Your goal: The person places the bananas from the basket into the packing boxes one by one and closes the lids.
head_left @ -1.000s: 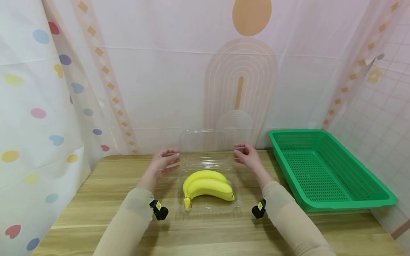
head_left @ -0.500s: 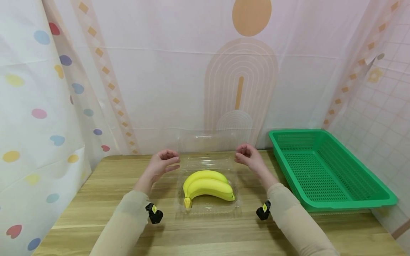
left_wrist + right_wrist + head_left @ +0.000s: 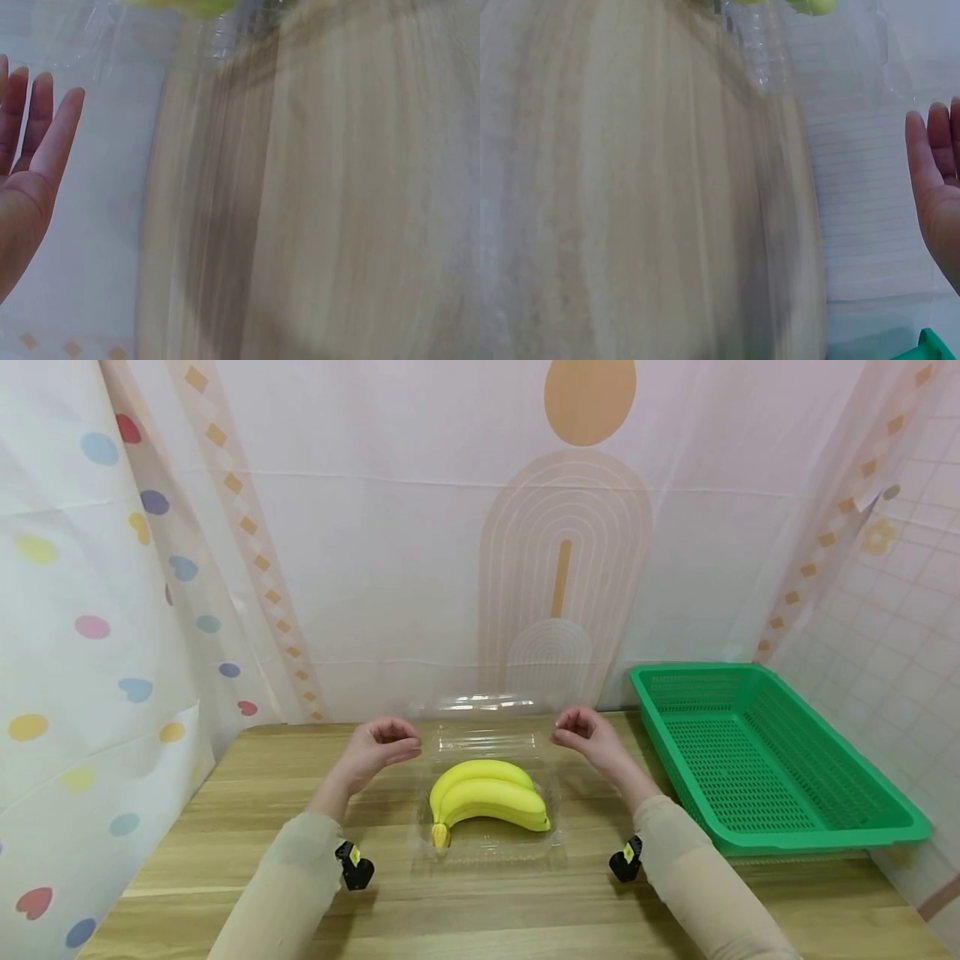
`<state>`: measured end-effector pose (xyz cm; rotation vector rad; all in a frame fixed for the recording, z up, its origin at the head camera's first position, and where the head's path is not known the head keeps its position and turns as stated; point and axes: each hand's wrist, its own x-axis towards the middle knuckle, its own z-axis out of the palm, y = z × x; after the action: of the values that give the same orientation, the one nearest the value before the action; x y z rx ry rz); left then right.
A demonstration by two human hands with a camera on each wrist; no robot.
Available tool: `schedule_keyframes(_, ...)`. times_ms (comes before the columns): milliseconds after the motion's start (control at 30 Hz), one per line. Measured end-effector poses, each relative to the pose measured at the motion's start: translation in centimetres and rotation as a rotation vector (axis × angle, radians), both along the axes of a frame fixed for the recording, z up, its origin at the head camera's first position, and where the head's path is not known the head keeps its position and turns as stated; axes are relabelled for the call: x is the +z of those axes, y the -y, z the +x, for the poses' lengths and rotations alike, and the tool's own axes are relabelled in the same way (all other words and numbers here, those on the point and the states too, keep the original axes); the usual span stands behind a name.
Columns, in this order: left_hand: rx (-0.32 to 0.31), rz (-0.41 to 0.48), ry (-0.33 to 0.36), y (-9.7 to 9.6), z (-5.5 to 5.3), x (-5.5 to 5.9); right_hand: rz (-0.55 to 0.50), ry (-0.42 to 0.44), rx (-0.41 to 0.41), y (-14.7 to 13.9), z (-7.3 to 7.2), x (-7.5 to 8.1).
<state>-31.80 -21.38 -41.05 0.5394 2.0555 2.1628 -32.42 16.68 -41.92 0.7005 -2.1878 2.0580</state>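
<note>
A clear plastic clamshell container lies on the table with its hinged lid raised and tilted forward. In its base rests a bunch of yellow bananas, stem end to the near left. My left hand pinches the lid's left side between thumb and forefinger; my right hand pinches the right side. The clear plastic makes the exact contact hard to see. In the wrist views the other fingers of the left hand and the fingers of the right stretch out fairly straight.
A green plastic basket with slotted walls stands to the right of the container. Behind the wooden table hangs a pale patterned curtain. Another curtain with coloured dots covers the left side.
The lid has tipped forward, its top edge lower than before. Both hands have come slightly lower with it, and the forearms have spread outward a little. Bananas and basket stay put.
</note>
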Motion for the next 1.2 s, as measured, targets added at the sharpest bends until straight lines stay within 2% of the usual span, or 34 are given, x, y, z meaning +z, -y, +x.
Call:
schedule_keyframes(200, 0.024, -0.145, -0.120, 0.4, 0.2, -0.2, 0.119, -0.027, -0.018, -0.5, 0.2, -0.2)
schedule_keyframes(333, 0.023, -0.182, -0.172, 0.6, 0.3, -0.3, 0.173, -0.040, -0.015, -0.8, 0.4, -0.1)
schedule_keyframes(500, 0.007, -0.191, -0.178, 0.8, 0.3, -0.4, 0.164, -0.090, 0.036, -0.9, 0.6, -0.1)
schedule_keyframes(767, 0.019, -0.272, -0.211, 0.9, 0.6, -0.4, 0.191, -0.123, 0.070, -1.2, 0.9, -0.3)
schedule_keyframes(967, -0.018, -0.276, -0.262, 1.0, 0.7, -0.5, 0.182, -0.171, 0.117, -1.4, 1.0, -0.7)
schedule_keyframes(1200, -0.058, -0.320, -0.299, 0.9, 1.0, -0.4, 0.187, -0.222, 0.178, -1.4, 1.2, -0.9)
